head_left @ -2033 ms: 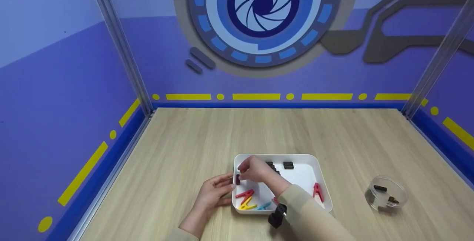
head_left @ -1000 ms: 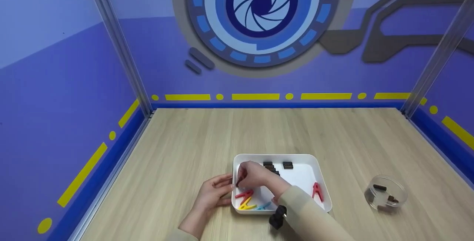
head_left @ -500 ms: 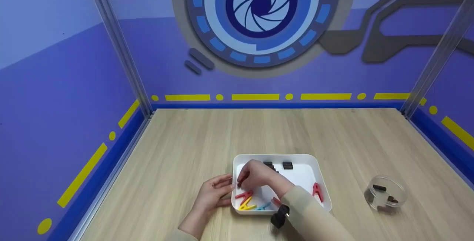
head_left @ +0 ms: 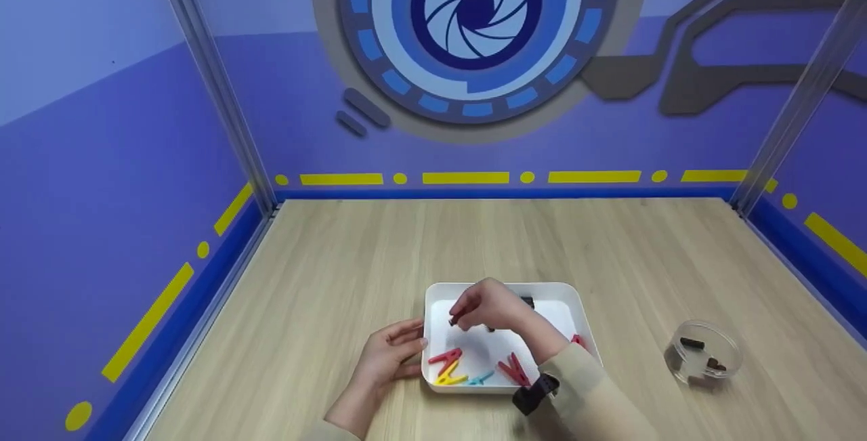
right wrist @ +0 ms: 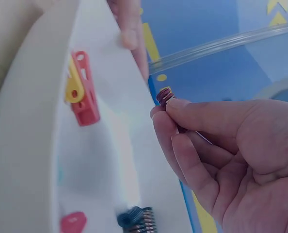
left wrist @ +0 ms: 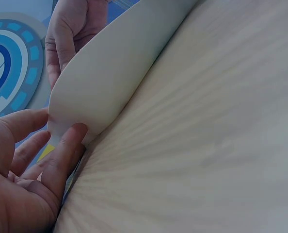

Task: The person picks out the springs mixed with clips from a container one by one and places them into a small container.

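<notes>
Thumb and forefinger of my right hand (head_left: 491,305) pinch a small dark red coil spring (right wrist: 164,96) above the left half of a white tray (head_left: 467,338). The spring's ribbed end sticks out past the fingertips in the right wrist view. My left hand (head_left: 387,354) lies at the tray's left side, its fingers fairly straight and touching the outer wall (left wrist: 100,80). Behind my right hand, a row of black springs (right wrist: 146,221) lies in the tray, partly hidden. Near the tray's front are red (head_left: 445,358), yellow (head_left: 448,376) and blue clothespins (head_left: 481,379).
Another red clothespin (head_left: 515,368) lies by my right wrist, which wears a black strap (head_left: 536,393). One more red clothespin (head_left: 578,340) shows at the tray's right. A clear round tub (head_left: 730,346) with a few dark pieces stands to the right on the wooden table (head_left: 339,278).
My right hand has picked up the dark red spring from the tray's left edge, then moved up and to the right with it. My left hand has stayed at the tray's side.
</notes>
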The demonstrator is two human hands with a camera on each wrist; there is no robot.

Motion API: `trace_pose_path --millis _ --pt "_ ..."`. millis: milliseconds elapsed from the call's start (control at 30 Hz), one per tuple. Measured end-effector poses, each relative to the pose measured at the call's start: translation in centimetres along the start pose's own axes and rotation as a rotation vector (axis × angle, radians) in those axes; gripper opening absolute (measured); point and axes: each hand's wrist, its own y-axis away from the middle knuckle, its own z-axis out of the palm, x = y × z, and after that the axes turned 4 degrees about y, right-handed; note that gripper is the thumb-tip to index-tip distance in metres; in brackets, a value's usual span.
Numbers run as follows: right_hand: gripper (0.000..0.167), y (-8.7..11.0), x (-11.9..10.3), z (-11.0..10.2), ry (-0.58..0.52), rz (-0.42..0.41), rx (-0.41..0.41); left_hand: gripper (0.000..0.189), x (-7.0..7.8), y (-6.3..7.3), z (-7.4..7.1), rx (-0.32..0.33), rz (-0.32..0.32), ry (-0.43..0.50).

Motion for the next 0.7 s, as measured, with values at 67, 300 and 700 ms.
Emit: trace_pose_path --millis 67,300,700 --pt "0.012 0.4 0.1 -0.5 -0.011 0.007 0.017 0.055 0.0 0.0 0.0 0.007 -0.004 0.000" --pt "0.012 2.0 0.9 -2.2 -0.088 0.014 0.060 0.054 0.2 0.2 0.2 0.017 -0.009 -0.009" --pt "0.018 5.4 2.6 -5.2 -0.125 -0.002 0.138 0.054 0.3 0.2 0.2 0.028 -0.018 -0.013"
